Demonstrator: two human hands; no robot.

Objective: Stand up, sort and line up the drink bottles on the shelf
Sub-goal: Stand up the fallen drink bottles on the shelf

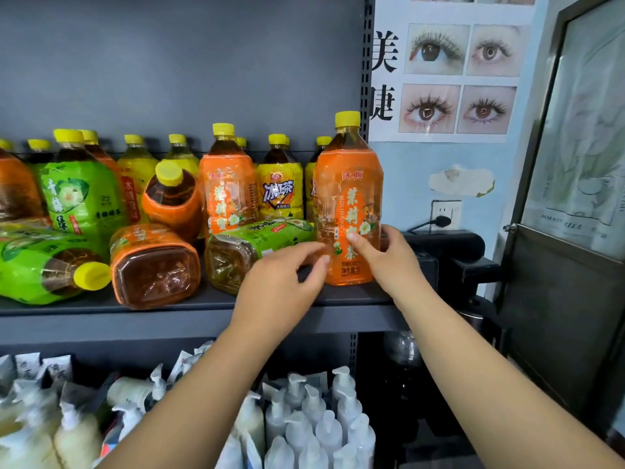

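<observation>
On the dark grey shelf [169,314], an orange-label tea bottle [348,198] with a yellow cap stands upright at the right end. My right hand [389,258] grips its lower right side, thumb on the front label. My left hand [287,279] is at its lower left, curved fingertips just reaching the bottle's edge. A green bottle [257,245] lies on its side right behind my left hand. Further left lie an orange bottle [155,265] and another green bottle [44,265]. One orange bottle [172,194] leans tilted. Several orange, yellow and green bottles stand behind them.
The shelf's perforated upright post [367,79] rises just right of the held bottle. A black appliance [446,248] and a dark door [575,265] are further right. On the lower shelf stand white pump bottles [318,418] and pouches [67,418].
</observation>
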